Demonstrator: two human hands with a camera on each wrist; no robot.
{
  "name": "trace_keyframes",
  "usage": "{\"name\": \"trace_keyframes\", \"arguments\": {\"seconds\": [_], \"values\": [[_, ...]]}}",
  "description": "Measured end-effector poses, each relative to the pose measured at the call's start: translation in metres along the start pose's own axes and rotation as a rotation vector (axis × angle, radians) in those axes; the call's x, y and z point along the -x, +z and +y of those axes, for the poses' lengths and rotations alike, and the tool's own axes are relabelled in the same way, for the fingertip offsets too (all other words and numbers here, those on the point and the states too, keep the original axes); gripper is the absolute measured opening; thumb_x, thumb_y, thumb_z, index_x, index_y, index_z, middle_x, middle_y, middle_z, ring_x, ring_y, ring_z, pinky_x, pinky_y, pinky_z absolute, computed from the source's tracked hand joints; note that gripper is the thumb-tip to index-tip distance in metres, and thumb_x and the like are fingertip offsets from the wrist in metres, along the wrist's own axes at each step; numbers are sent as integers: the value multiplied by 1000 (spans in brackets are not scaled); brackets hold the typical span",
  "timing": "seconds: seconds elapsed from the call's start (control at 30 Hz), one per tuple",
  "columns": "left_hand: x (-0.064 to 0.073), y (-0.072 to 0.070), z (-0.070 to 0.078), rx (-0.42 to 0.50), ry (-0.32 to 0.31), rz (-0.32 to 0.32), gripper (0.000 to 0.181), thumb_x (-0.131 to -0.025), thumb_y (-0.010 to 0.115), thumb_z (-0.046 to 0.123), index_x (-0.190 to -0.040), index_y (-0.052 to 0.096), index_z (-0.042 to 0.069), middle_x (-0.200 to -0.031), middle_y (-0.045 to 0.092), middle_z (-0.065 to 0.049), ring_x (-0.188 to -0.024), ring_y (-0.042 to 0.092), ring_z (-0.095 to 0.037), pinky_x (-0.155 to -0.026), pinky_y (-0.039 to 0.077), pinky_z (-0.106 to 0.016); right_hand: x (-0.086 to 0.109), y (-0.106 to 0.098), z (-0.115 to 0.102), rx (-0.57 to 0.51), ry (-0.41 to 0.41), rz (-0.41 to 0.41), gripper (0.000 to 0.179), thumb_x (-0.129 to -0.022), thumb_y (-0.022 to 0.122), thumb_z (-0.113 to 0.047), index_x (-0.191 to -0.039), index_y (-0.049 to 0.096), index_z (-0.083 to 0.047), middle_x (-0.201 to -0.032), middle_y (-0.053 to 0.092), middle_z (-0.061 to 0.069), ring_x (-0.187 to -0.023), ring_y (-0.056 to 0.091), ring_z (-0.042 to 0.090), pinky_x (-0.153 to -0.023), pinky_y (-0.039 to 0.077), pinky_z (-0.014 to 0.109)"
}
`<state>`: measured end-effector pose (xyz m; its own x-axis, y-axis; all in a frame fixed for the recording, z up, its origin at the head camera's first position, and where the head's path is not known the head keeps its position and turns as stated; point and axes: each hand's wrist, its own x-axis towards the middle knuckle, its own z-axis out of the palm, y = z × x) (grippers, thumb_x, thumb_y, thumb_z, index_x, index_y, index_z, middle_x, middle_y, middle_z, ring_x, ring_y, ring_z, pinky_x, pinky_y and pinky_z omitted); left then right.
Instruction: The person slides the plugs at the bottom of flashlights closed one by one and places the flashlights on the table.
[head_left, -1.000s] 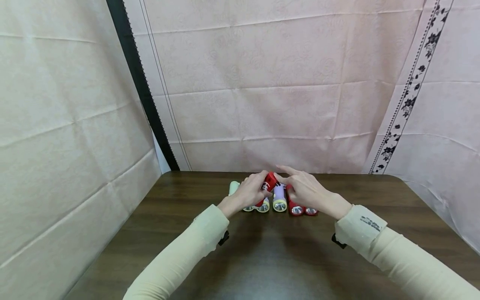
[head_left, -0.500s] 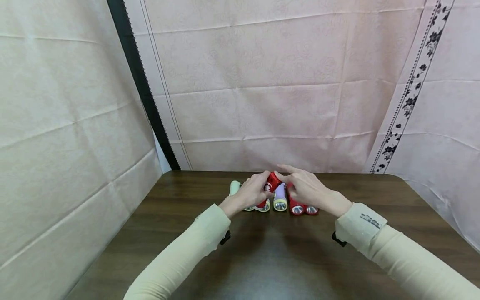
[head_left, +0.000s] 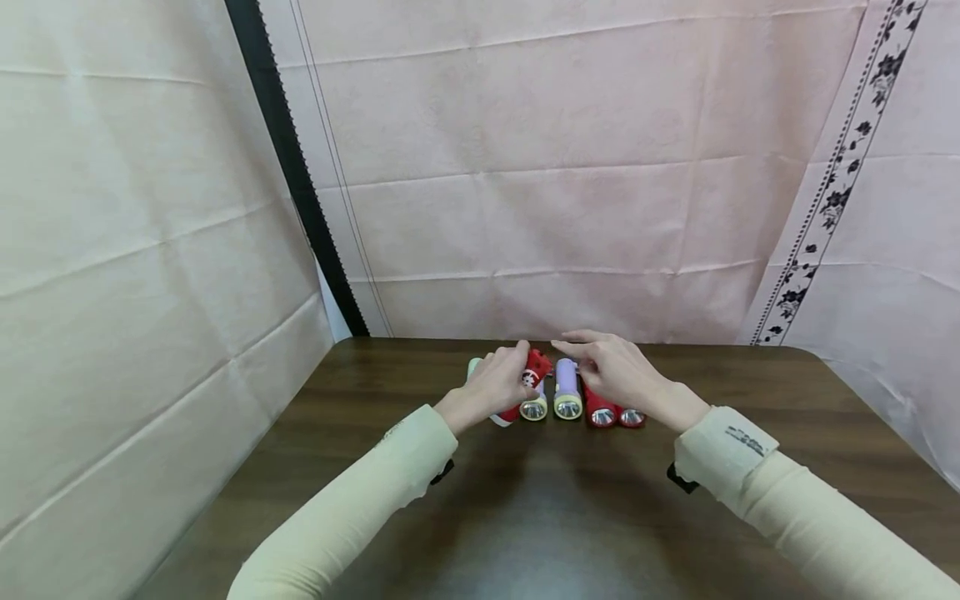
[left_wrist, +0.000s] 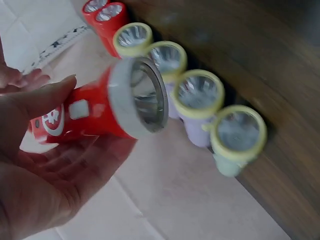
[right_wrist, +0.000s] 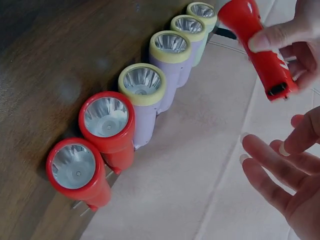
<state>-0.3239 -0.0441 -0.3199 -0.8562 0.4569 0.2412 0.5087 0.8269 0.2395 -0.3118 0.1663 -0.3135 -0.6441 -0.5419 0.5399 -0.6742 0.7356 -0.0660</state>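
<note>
My left hand (head_left: 491, 382) grips a red flashlight (left_wrist: 85, 112) with a pale grey rim, a white button and a round white emblem. It is held tilted above a row of flashlights. In the right wrist view, the tail of this flashlight shows a dark slot. My right hand (right_wrist: 295, 172) stays apart from it, fingers loosely bent and holding nothing. The row has two red flashlights (right_wrist: 106, 125), three lavender ones (right_wrist: 145, 120) with yellow rims, and a mint green one (right_wrist: 202, 30) at the far end, lenses facing me.
The row stands near the far edge of a dark brown wooden table (head_left: 517, 517). Pale cloth (head_left: 562, 167) hangs behind the table, and another cloth (head_left: 135, 292) hangs along the left. Thin metal prongs (right_wrist: 82, 209) stick out beside the nearest red flashlight.
My right hand has come away from the tail of the red flashlight, opening a gap. My left hand has shifted slightly left with the flashlight. The head view has turned slightly.
</note>
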Motion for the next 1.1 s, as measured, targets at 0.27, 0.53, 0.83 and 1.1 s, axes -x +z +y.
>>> {"name": "trace_keyframes", "arguments": {"seconds": [0.27,0.53,0.83,1.1], "values": [[15,-1,-23,-74,-268,4,56,-70,85,35,-104,50,7,-80,61,-7,-66,59,-21,-57,46,-35,7,3,6,32,27,-74,41,-81,58,-2,-119,69,-12,-112,69,8,-73,57,15,-52,38,24],[31,6,-41,-112,-368,-84,59,-75,81,39,-108,52,1,-84,60,-10,-65,58,-22,-55,47,-34,19,3,15,33,85,-134,28,-80,61,-2,-103,75,-10,-102,70,4,-78,60,16,-61,44,28],[43,17,-54,-166,-415,-211,33,-74,80,25,-85,55,6,-79,55,-7,-65,57,-22,-57,48,-35,20,-1,21,27,84,-138,26,-81,60,-3,-101,75,-11,-103,71,4,-88,66,20,-72,53,38],[45,26,-60,-172,-442,-267,32,-73,82,31,-83,61,9,-81,59,-5,-67,58,-20,-57,48,-34,22,0,25,28,88,-136,26,-81,59,-3,-100,75,-11,-103,71,6,-92,67,24,-74,54,42]]}}
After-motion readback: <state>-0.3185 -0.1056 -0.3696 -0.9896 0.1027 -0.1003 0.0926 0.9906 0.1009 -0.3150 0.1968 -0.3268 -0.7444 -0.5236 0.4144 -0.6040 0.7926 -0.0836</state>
